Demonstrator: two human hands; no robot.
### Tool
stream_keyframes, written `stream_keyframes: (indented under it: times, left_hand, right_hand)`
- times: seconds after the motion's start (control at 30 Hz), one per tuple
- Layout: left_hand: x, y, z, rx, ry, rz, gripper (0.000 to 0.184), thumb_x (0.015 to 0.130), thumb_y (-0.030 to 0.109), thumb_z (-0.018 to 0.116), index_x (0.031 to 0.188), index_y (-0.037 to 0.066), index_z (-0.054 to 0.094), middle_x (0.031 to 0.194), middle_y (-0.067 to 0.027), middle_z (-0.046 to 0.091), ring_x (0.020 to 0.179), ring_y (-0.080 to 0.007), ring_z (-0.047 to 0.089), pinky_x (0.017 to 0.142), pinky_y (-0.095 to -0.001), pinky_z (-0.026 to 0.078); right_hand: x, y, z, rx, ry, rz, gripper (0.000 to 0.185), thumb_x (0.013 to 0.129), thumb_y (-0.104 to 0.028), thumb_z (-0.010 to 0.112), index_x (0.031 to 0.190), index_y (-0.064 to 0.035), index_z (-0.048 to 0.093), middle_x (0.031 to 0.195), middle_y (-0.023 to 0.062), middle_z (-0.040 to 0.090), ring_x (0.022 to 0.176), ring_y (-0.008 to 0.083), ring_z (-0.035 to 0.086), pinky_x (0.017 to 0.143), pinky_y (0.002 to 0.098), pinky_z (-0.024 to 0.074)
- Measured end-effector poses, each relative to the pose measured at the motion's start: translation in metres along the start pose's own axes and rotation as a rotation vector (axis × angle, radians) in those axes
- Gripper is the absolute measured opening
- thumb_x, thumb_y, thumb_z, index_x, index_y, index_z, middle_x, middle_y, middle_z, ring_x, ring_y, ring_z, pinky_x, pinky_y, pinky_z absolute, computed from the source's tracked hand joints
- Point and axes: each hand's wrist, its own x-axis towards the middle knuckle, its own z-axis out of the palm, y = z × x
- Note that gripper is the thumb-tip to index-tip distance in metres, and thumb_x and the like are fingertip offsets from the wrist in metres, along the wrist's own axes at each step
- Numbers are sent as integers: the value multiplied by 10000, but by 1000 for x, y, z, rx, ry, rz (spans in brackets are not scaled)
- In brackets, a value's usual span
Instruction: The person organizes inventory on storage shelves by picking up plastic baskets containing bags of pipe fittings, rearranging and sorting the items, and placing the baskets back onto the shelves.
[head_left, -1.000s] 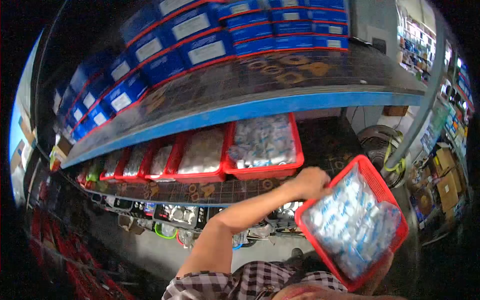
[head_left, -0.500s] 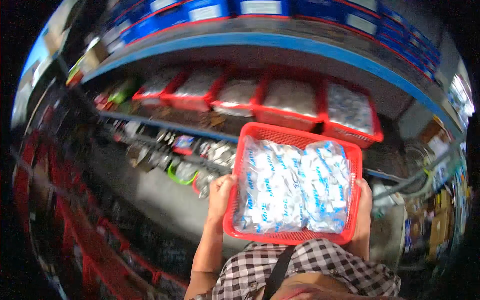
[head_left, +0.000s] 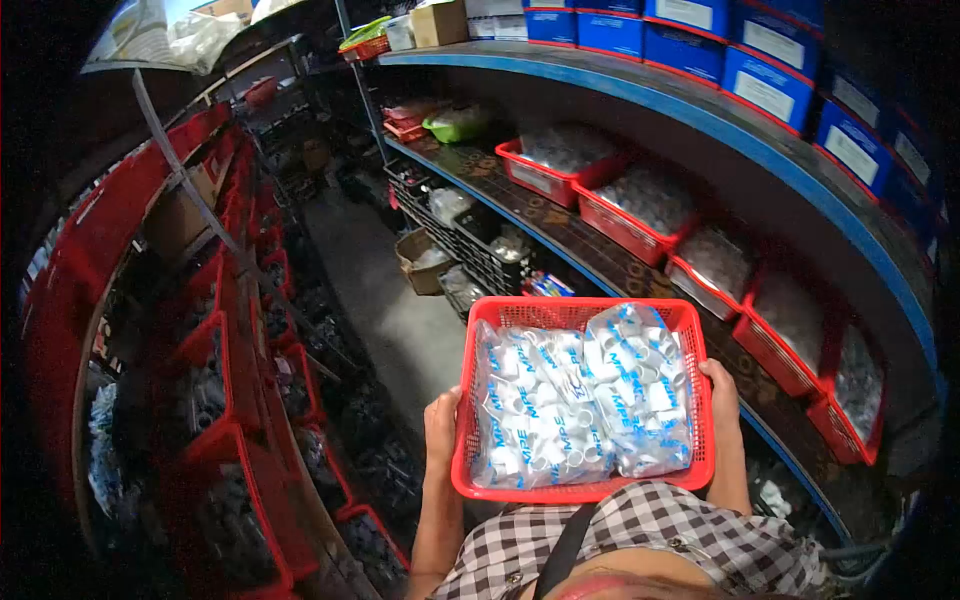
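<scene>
A red plastic basket (head_left: 585, 491) is held level in front of my chest, gripped at both sides. My left hand (head_left: 442, 422) is closed on its left edge, and my right hand (head_left: 721, 388) is closed on its right edge; the far fingers of each are partly hidden by the basket. Two clear plastic bags lie side by side in it, the left bag (head_left: 530, 400) and the right bag (head_left: 640, 390), both with blue "MPE" print. Short white tube-like plastic pieces show through the film.
On my right, a blue-edged shelf carries several red bins (head_left: 625, 222) of bagged goods, with blue boxes (head_left: 765, 90) above. Black crates (head_left: 485, 250) and a cardboard box (head_left: 425, 262) sit below. A narrow aisle floor (head_left: 370, 270) runs ahead; red bins (head_left: 240, 500) line the left.
My view has turned left, from facing the shelf to looking along the aisle, so the shelf now lies to the right. The basket stays in both hands.
</scene>
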Motion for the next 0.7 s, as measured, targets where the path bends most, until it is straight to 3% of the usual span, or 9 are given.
stream_keyframes:
  times: [0.07, 0.17, 0.23, 0.33, 0.43, 0.47, 0.53, 0.63, 0.7]
  left_hand:
    - [-5, 5, 3, -103, 3, -50, 269, 871, 233, 490, 650, 85, 534, 592, 58, 462, 510, -47, 383, 473, -230, 295]
    - [-12, -3, 4, -128, 55, -64, 256, 868, 238, 495, 666, 88, 543, 599, 58, 469, 504, -52, 388, 470, -228, 298]
    - [-6, 9, 6, -7, 42, 37, 252, 867, 241, 499, 665, 97, 544, 596, 60, 463, 492, -57, 383, 462, -229, 297]
    - [-4, 13, -1, 169, 24, 43, 273, 871, 249, 487, 647, 100, 529, 588, 64, 450, 497, -50, 375, 456, -232, 286]
    - [-17, 6, 6, 213, 112, 122, 284, 876, 261, 468, 626, 127, 483, 577, 75, 411, 497, -49, 359, 456, -231, 264]
    - [-23, 6, 11, 81, 194, 22, 291, 874, 277, 467, 624, 129, 471, 575, 77, 390, 506, -50, 350, 467, -240, 265]
    - [-24, -20, -9, 72, 193, 31, 297, 865, 306, 481, 625, 130, 476, 579, 72, 388, 506, -58, 353, 477, -247, 278]
    - [-32, -43, -4, -79, 276, 8, 290, 845, 339, 510, 645, 129, 510, 572, 64, 417, 493, -75, 387, 467, -241, 292]
    - [-31, -49, -1, -197, 292, 3, 263, 845, 335, 514, 664, 144, 502, 572, 59, 425, 487, -71, 402, 456, -224, 305]
  right_hand:
    - [17, 22, -12, -23, 11, -120, 189, 803, -213, 506, 683, -72, 543, 631, -22, 488, 556, 82, 451, 546, 240, 382]
    - [17, 24, -17, -16, -23, -114, 209, 810, -211, 504, 658, -68, 518, 626, -23, 470, 575, 80, 437, 557, 244, 374]
    - [29, 35, -16, 17, -26, -162, 204, 812, -207, 503, 662, -70, 524, 623, -22, 475, 575, 72, 447, 556, 239, 379]
    - [5, 19, -4, 90, -71, 0, 196, 816, -215, 507, 673, -81, 519, 649, -26, 485, 606, 59, 455, 576, 227, 382]
    - [32, 40, -11, 45, -77, -117, 177, 817, -210, 514, 687, -93, 543, 634, -28, 485, 562, 64, 450, 530, 225, 371]
    - [38, 42, -8, 63, -122, -78, 172, 817, -205, 518, 691, -92, 547, 639, -31, 485, 571, 61, 449, 538, 223, 370]
    - [39, 33, 0, 90, -189, -42, 160, 815, -186, 532, 697, -81, 557, 644, -39, 486, 585, 55, 449, 552, 219, 370]
    - [78, 43, 1, -49, -365, -244, 146, 821, -171, 546, 724, -64, 567, 685, -35, 520, 626, 47, 473, 580, 214, 388]
    - [81, 37, 9, -111, -422, -259, 128, 818, -155, 565, 745, -49, 565, 700, -33, 531, 638, 49, 481, 581, 219, 397]
